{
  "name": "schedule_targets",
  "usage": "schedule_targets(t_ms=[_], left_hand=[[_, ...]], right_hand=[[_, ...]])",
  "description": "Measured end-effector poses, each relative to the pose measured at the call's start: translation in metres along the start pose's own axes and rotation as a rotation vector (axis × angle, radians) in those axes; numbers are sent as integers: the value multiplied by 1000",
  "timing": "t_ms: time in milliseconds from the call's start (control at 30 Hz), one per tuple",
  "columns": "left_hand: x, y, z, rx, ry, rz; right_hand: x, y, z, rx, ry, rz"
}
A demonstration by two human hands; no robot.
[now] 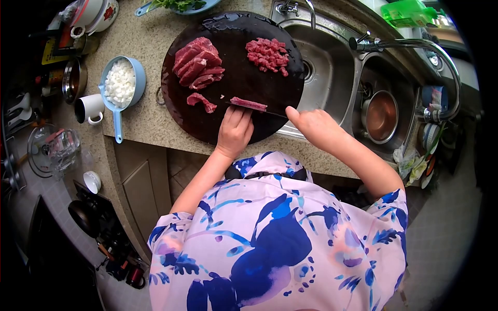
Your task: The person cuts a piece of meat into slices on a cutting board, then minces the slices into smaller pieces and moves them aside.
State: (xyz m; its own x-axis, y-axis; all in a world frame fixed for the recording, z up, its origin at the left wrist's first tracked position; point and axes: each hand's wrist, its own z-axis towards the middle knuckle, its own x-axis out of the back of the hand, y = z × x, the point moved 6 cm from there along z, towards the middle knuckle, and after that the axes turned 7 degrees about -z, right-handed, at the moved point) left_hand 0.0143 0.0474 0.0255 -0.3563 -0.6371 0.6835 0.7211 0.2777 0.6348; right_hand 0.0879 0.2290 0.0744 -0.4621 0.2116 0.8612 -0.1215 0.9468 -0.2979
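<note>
My right hand (314,125) is closed round the handle of a knife (276,113), whose dark, thin blade points left over the round, dark cutting board (197,122). Along the blade's far side lies a strip of raw red meat (249,103). Fingers bent and together, my left hand (236,132) presses at the near left part of this strip, close to the blade; what is under the fingertips is hidden. Further left on the board are a curved meat piece (201,102) and a stack of thick meat slices (197,62). Small diced meat (267,55) forms a pile at the far right.
Left of the board stand a blue handled bowl (139,83) of white diced pieces and a white mug (91,108). A double steel sink (329,65) with a curved faucet (446,62) lies to the right, a metal pot (380,116) inside. Leafy greens (179,4) are at the back.
</note>
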Motion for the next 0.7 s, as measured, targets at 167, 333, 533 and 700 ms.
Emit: schedule_targets(t_ms=[167, 333, 533, 700], left_hand=[[1, -1, 0, 18, 17, -20], [2, -1, 3, 40, 16, -42], [3, -2, 0, 44, 7, -30], [4, 1, 4, 43, 14, -48]], right_hand=[[-2, -3, 6, -3, -58, 8], [0, -4, 11, 8, -62, 82], [7, -8, 21, 29, -62, 134], [0, -13, 33, 58, -18, 157]])
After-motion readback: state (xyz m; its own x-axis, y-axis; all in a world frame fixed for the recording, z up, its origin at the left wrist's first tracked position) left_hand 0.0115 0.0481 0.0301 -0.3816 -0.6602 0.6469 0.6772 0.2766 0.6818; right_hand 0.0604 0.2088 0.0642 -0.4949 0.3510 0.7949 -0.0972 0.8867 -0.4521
